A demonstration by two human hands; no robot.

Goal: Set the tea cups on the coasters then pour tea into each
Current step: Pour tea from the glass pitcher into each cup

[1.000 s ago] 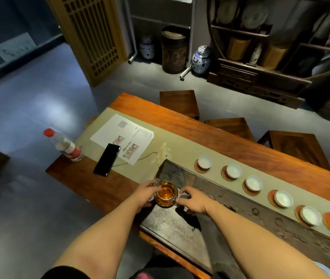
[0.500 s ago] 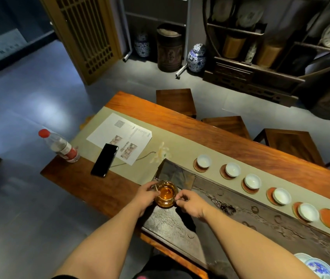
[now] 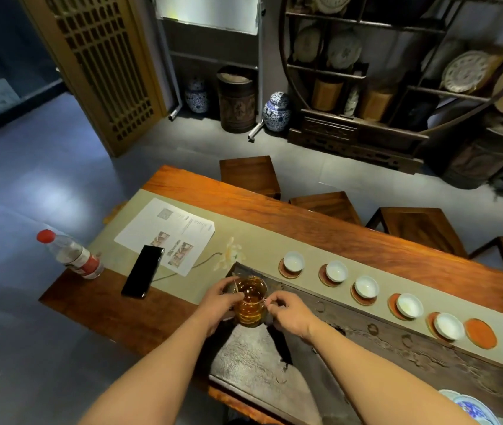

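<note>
best to lift the glass pitcher [image 3: 250,302] level with both hands and carry it along to the first cup [image 3: 293,261], tipping slowly; five cups sit on coasters, one coaster [image 3: 480,333] bare. left hand [image 3: 218,305] is curled against the pitcher's side, right hand [image 3: 290,311] has fingers pinched closed at its handle, over the dark tea tray [image 3: 366,342]

Five white cups [image 3: 366,286] sit on round coasters [image 3: 480,334]; glass pitcher [image 3: 251,300] holds amber tea.
</note>
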